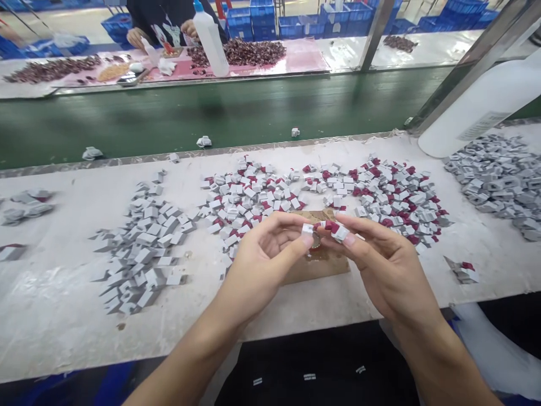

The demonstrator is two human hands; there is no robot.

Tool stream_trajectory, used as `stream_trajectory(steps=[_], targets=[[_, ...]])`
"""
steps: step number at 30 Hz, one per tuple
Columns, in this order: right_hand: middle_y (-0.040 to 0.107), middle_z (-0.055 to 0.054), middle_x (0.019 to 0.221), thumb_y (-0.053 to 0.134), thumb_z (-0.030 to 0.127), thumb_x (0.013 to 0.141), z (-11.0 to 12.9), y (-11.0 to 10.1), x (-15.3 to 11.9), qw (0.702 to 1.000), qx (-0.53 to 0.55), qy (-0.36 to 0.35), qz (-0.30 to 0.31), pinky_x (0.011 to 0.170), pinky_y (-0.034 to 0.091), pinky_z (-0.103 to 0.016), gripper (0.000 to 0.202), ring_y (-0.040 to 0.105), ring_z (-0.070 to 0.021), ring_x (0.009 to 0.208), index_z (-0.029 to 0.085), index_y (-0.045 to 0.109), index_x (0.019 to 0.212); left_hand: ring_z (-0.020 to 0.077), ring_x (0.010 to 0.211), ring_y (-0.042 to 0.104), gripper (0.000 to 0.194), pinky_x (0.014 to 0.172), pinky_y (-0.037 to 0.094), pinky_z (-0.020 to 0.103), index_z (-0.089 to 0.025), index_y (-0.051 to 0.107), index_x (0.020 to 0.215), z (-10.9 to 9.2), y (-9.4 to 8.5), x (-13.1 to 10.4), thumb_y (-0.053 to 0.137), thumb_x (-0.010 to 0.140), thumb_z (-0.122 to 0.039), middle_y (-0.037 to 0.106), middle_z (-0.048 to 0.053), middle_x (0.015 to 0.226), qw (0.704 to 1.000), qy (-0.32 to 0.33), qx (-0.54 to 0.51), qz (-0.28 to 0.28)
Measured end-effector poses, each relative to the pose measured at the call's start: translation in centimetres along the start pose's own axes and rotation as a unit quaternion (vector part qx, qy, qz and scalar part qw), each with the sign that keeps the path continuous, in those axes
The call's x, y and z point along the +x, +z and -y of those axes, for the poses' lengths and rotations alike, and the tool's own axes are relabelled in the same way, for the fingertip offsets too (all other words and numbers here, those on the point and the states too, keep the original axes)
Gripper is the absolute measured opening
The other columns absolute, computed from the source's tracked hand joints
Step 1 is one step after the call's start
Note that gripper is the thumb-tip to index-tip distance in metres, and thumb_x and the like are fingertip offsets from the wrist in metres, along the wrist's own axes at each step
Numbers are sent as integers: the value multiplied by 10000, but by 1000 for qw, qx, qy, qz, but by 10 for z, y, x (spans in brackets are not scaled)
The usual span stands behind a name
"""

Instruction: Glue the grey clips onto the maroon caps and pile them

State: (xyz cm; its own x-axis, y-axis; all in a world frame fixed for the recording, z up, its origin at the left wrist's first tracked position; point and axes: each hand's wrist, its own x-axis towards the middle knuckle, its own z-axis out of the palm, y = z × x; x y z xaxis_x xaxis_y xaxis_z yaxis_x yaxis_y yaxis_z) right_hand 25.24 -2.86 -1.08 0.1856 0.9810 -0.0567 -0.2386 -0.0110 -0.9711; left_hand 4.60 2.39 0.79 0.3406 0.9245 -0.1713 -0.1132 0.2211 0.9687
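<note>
Left hand (266, 248) pinches white piece (307, 229), right hand (382, 251) pinches white-and-maroon piece (338, 233) — both probably light, rigid, best held by flat sides.

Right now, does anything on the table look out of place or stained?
Mildly: a few pieces lie near the front edge of the table, apart from the larger heap. The board also shows dark blotches, perhaps stains.
</note>
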Motion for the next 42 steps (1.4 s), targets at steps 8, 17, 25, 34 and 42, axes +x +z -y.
stream_trajectory(steps=[8, 17, 25, 34, 42], targets=[[938, -22, 1218, 889, 329, 1077, -2, 3, -1, 1000, -14, -23, 12, 1033, 779, -419, 146, 912, -257, 1145, 377, 964, 1193, 226, 1066, 875, 182, 985, 733, 329, -267, 872, 1104, 7, 10, 9, 979, 989, -358, 901, 47, 1089, 999, -17, -36, 32], [943, -41, 1116, 890, 261, 1015, 16, 5, 9, 990, -115, -43, 69, 893, 787, -349, 147, 921, -255, 1021, 328, 977, 1112, 249, 1030, 867, 135, 942, 750, 359, -294, 909, 1064, -6, -4, 5, 985, 965, -345, 885, 45, 1090, 997, 32, 67, 38], [939, -29, 1197, 850, 321, 1020, 79, 15, 54, 925, -347, -92, 120, 813, 778, -407, 263, 900, -295, 1009, 385, 966, 1247, 261, 1111, 847, 141, 965, 718, 378, -291, 860, 1156, -56, -20, 32, 873, 1018, -317, 874, 60, 1157, 983, 86, 161, 27], [849, -196, 1448, 689, -3, 1008, 36, 86, 245, 823, -531, -135, 149, 1137, 664, -560, 463, 827, -344, 1229, 141, 883, 1403, 220, 882, 809, 199, 907, 692, 406, -198, 828, 1054, -82, -82, 102, 880, 864, -220, 843, 85, 1022, 959, 71, 215, -168], [846, -165, 1390, 780, 139, 1056, 11, 142, 318, 818, -533, -136, 169, 1259, 570, -546, 154, 769, -339, 1365, 165, 885, 1166, 217, 1041, 822, 108, 880, 613, 371, -218, 743, 857, -80, -105, 192, 839, 868, -267, 829, 19, 906, 923, 11, 303, -238]])
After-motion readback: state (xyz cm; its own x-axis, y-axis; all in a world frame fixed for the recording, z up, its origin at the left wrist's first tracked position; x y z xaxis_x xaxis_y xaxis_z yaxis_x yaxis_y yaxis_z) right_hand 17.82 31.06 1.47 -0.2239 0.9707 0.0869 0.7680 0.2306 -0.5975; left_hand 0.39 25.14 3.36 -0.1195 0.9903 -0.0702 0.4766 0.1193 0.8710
